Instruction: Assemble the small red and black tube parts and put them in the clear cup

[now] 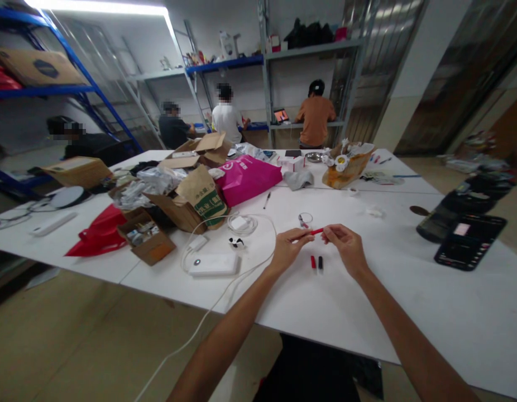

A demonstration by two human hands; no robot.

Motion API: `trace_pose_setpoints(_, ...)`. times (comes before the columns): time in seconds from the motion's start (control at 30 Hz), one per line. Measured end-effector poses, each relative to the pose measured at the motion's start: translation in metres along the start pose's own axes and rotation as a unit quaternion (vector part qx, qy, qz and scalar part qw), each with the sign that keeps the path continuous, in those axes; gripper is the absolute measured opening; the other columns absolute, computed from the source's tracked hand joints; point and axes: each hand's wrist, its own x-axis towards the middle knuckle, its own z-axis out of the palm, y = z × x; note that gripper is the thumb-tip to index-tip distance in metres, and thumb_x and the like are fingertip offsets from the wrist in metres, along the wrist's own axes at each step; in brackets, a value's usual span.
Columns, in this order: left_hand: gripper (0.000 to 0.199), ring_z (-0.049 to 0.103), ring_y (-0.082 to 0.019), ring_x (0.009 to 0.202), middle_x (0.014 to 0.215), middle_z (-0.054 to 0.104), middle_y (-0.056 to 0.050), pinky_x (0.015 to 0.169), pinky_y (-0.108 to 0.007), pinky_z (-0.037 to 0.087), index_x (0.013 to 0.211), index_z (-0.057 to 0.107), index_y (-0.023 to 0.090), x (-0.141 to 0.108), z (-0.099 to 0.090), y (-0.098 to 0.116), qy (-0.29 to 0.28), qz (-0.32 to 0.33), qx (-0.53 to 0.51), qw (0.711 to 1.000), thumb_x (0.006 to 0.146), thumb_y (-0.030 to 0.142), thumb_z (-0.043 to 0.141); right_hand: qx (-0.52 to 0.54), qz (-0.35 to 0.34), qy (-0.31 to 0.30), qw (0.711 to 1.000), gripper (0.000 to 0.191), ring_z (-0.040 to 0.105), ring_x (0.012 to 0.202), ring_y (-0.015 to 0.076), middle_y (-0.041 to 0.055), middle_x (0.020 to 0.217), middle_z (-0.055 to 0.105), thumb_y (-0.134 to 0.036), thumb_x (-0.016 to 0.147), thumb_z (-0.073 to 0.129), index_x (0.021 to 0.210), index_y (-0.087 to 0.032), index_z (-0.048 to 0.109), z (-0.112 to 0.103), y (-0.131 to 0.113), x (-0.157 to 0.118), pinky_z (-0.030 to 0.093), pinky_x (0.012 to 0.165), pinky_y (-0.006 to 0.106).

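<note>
Above the white table (346, 312), my left hand (290, 248) is closed in a pinch on a slim red stick (317, 231), perhaps a pen. The fingers of my right hand (345, 244) close at the stick's right end; its exact grip there is partly hidden. Just below the hands, a small red-topped piece (312, 262) and a small black-topped piece (320, 262) stand or lie side by side. A clear ring-shaped item (305, 218) with something pinkish by it lies just beyond my left hand.
To the left are a white box (214, 264), a coiled white cable (242, 224), a small carton (145, 236) and a magenta bag (250, 178). A phone (470, 243) leans at the right. A pen (267, 200) lies farther back. Several people sit beyond the table.
</note>
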Motion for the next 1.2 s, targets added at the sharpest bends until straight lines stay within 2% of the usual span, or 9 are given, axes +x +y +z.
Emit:
trace_pose_setpoints(0.13,0.040,0.078,-0.024,0.108,0.126,0.081,-0.012,0.099,-0.038,0.061,0.126,0.081,0.021,0.004,-0.002,-0.010,0.009,-0.020,-0.034,0.999,0.096,0.048,0.078,-0.093,-0.090,0.026,0.991,0.039,0.069,0.087,0.0158,0.0061,0.099,0.073,-0.060,0.094,0.072,0.100,-0.021,0.073,-0.001,-0.021,0.031,0.060,0.080,0.032)
trace_pose_setpoints(0.27,0.047,0.078,-0.022,0.101,0.116,0.081,-0.013,0.088,-0.034,0.062,0.125,0.077,0.018,0.013,-0.015,-0.017,0.089,-0.033,-0.072,0.993,0.099,0.056,0.071,-0.268,-0.221,-0.034,0.937,0.030,0.066,0.098,0.0176,0.0073,0.109,0.069,-0.052,0.099,0.068,0.101,-0.023,0.076,-0.005,-0.041,0.079,0.057,0.087,0.033)
trace_pose_setpoints(0.47,0.048,0.075,-0.020,0.087,0.101,0.080,-0.012,0.075,-0.030,0.059,0.110,0.076,0.014,0.021,-0.031,-0.021,0.170,-0.050,-0.096,0.979,0.098,0.061,0.069,-0.425,-0.220,-0.198,0.856,0.017,0.064,0.099,0.0202,0.0085,0.109,0.067,-0.039,0.091,0.078,0.086,-0.023,0.079,0.012,-0.026,0.138,0.053,0.096,0.038)
trace_pose_setpoints(0.6,0.047,0.074,-0.020,0.086,0.096,0.079,-0.011,0.074,-0.029,0.058,0.107,0.076,0.015,0.020,-0.031,-0.022,0.163,-0.059,-0.096,0.980,0.098,0.060,0.069,-0.440,-0.206,-0.243,0.839,0.018,0.064,0.093,0.0197,0.0070,0.100,0.069,-0.039,0.084,0.085,0.077,-0.024,0.078,0.024,-0.008,0.150,0.053,0.093,0.036)
trace_pose_setpoints(0.77,0.047,0.073,-0.020,0.086,0.094,0.079,-0.010,0.073,-0.028,0.056,0.104,0.077,0.016,0.020,-0.028,-0.021,0.132,-0.067,-0.083,0.985,0.097,0.062,0.069,-0.420,-0.201,-0.234,0.853,0.030,0.066,0.091,0.0184,0.0074,0.101,0.071,-0.052,0.092,0.076,0.086,-0.023,0.080,0.028,0.002,0.146,0.055,0.090,0.036)
trace_pose_setpoints(0.9,0.048,0.069,-0.017,0.078,0.087,0.076,-0.007,0.069,-0.027,0.051,0.098,0.076,0.017,0.018,-0.026,-0.016,0.118,-0.063,-0.060,0.989,0.096,0.064,0.069,-0.378,-0.188,-0.196,0.885,0.039,0.068,0.092,0.0175,0.0089,0.109,0.073,-0.057,0.099,0.064,0.100,-0.022,0.081,0.016,-0.005,0.131,0.056,0.083,0.034)
trace_pose_setpoints(0.97,0.049,0.063,-0.015,0.069,0.078,0.072,-0.004,0.064,-0.026,0.046,0.090,0.074,0.017,0.015,-0.025,-0.013,0.084,-0.059,-0.026,0.994,0.096,0.065,0.068,-0.355,-0.172,-0.162,0.904,0.041,0.069,0.093,0.0170,0.0086,0.113,0.074,-0.058,0.101,0.061,0.103,-0.022,0.079,-0.002,-0.011,0.116,0.055,0.079,0.032)
trace_pose_setpoints(1.07,0.047,0.056,-0.014,0.063,0.071,0.067,-0.001,0.060,-0.026,0.040,0.080,0.070,0.019,0.007,-0.023,-0.010,-0.037,-0.045,0.073,0.996,0.096,0.063,0.069,-0.364,-0.117,-0.124,0.916,0.042,0.069,0.089,0.0172,0.0078,0.109,0.076,-0.062,0.098,0.065,0.105,-0.022,0.076,-0.048,-0.016,0.080,0.055,0.076,0.033)
trace_pose_setpoints(1.2,0.032,0.060,-0.018,0.067,0.075,0.071,-0.003,0.066,-0.030,0.043,0.078,0.073,0.021,-0.002,-0.016,-0.010,-0.184,-0.018,0.253,0.950,0.088,0.051,0.079,-0.371,0.004,-0.175,0.912,0.055,0.070,0.083,0.0189,0.0078,0.102,0.078,-0.070,0.081,0.081,0.107,-0.023,0.076,-0.117,-0.004,0.017,0.055,0.071,0.033)
